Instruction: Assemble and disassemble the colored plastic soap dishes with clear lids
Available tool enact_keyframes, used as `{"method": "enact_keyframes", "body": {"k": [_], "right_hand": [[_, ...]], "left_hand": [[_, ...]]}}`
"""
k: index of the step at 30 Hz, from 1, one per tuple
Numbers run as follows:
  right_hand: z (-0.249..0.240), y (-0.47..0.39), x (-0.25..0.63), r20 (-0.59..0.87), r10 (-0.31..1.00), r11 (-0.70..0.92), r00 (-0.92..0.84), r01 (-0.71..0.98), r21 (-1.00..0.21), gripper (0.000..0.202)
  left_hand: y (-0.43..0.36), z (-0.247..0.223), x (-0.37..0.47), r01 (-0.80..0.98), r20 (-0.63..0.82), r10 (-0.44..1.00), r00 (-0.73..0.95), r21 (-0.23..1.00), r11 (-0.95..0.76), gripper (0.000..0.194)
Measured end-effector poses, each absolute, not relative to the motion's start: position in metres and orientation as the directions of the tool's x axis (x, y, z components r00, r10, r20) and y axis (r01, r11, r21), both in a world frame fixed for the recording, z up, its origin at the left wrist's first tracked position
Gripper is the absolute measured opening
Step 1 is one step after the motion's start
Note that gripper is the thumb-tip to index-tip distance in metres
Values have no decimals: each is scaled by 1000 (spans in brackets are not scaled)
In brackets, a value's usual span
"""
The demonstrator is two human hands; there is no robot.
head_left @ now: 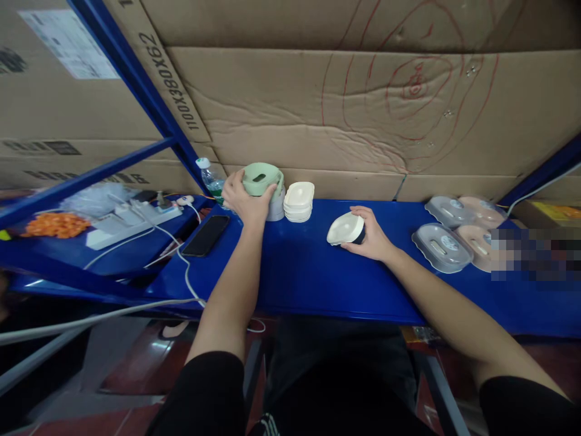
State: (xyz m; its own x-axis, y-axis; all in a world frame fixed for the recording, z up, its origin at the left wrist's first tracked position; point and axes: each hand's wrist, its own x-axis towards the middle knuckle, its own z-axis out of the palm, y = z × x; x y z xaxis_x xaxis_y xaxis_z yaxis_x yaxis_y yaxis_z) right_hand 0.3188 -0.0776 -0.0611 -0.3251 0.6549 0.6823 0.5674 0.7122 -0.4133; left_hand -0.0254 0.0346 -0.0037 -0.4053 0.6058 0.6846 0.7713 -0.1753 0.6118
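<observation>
My left hand (249, 200) is closed round a pale green plastic piece (262, 177), a rounded shape with a dark slot in its face. That piece sits over a light grey part (276, 209); whether the two are joined I cannot tell. Just right of them stands a short stack of cream dishes (299, 203). My right hand (370, 236) grips a single cream dish (345, 229) by its right end, tilted above the blue table. Something dark shows under that dish, between thumb and fingers.
A phone (206, 235) and a water bottle (211, 178) are at the left. Further left lie a power strip (131, 225), cables and orange pieces (57, 224). Clear-lidded grey and pink containers (442, 247) stand at the right. Cardboard (281, 91) walls the table's back.
</observation>
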Motion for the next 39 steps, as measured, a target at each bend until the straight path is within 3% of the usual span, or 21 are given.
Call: {"method": "enact_keyframes", "body": {"k": [5,10,16,22,27,33,39], "right_hand": [[-59,-79,321,605,723,655,-333,608,-449,62],[-55,-79,324,486,763,638,-426,616,-462,30],[-54,-78,320,507,779,612,-368,620,-490,19],[-48,-83,313,665,736,565,-125,655,-502,19],[-19,-66,289,823,564,598,-68,721,-351,21],[1,-18,239,667,699,508,-257,835,-210,42],[-6,6,205,540,776,472,-327,868,-153,46]], "left_hand": [[33,-8,-18,779,632,660,-406,617,-111,84],[40,-20,-23,780,640,689,-339,601,-174,76],[45,-25,-29,754,675,694,-251,586,-298,85],[47,-24,-32,738,671,693,-262,603,-305,67],[43,-23,-34,749,659,724,-204,582,-318,90],[50,-27,-36,702,676,684,-275,627,-338,94],[58,-28,-35,639,651,683,-331,687,-346,94]]}}
